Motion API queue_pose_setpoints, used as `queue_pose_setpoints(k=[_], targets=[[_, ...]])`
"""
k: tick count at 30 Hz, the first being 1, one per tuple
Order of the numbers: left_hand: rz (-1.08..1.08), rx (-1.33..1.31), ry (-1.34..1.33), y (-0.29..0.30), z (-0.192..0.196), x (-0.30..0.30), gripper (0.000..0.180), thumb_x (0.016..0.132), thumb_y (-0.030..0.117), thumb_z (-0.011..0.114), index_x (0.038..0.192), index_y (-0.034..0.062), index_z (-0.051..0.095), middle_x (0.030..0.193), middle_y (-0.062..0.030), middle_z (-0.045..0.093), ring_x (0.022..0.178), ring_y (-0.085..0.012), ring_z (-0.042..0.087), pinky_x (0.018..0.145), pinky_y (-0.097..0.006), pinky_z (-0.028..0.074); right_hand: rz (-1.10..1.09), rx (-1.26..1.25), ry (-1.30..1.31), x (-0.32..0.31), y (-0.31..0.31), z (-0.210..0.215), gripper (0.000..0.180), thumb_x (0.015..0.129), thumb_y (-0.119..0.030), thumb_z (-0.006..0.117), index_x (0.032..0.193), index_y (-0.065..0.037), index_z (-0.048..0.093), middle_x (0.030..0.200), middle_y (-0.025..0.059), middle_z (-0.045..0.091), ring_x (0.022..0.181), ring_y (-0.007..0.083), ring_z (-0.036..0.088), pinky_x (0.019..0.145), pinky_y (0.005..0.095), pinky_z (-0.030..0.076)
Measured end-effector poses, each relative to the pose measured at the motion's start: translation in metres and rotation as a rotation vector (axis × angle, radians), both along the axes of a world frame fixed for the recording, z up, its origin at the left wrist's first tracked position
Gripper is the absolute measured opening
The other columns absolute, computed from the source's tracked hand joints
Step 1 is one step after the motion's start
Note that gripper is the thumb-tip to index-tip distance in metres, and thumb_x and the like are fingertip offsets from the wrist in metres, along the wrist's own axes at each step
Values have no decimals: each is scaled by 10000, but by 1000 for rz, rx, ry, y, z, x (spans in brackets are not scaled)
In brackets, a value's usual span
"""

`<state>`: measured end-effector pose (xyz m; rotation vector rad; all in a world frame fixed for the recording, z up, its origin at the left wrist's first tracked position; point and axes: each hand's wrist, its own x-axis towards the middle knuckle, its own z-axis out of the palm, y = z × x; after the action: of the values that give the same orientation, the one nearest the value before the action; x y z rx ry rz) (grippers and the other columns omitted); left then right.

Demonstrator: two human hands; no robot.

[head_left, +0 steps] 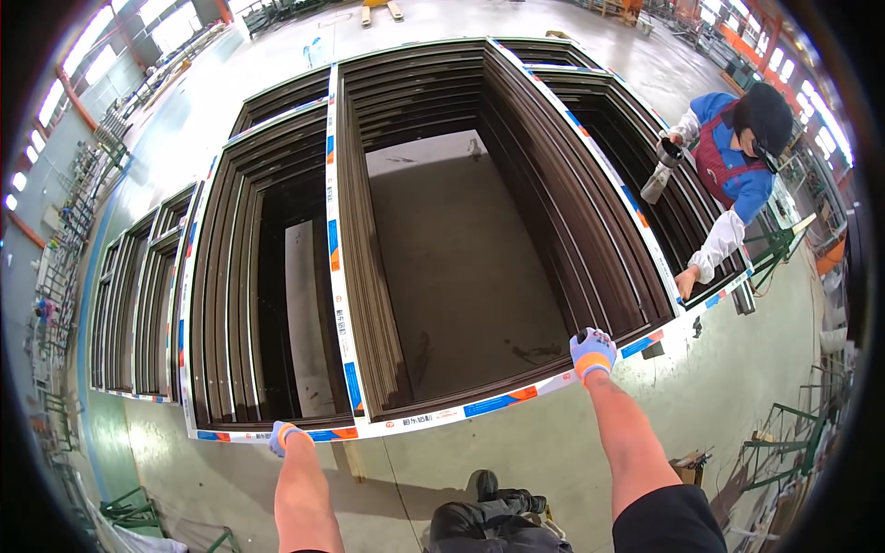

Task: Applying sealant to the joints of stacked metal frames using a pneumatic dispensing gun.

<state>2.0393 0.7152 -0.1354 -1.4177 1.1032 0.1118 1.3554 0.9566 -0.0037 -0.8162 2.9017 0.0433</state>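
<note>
A stack of large dark brown window frames (396,359), their top faces covered with white, blue and orange protective tape, lies flat in front of me. My left hand (286,437), in a light purple and orange glove, is closed over the near edge, below the left panel. Farther right, my right hand (593,353) wears a matching glove and grips the same near edge by the right corner of the middle opening. Both arms are stretched out, and the undersides of the grips are hidden.
At the right side a co-worker (733,170) in blue and dark red leans over the frames, one hand on the edge, the other at a dark, round-ended tool (670,152). More frames (138,304) stand at left. Green metal stands (784,442) are at lower right.
</note>
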Motion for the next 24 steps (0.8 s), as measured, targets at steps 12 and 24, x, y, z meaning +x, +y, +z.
queue_pose_setpoints(k=[12,24], targets=[[106,-105,11,8,41,-35,250,904,233,660,1140,187,726,1044,59,704,911,-66,656,720,-294,526,-10,-6,-3,1,1,5,290,859,-385,594,930,-134,722,1024,101,699,1006,285,663,887,412,515],[-100,25,14,13,54,-45,189,901,217,639,1038,153,753,938,26,715,771,-80,624,676,-296,510,-17,6,-6,-1,1,-1,297,857,-390,587,919,-137,730,1019,109,708,996,287,671,879,413,522]])
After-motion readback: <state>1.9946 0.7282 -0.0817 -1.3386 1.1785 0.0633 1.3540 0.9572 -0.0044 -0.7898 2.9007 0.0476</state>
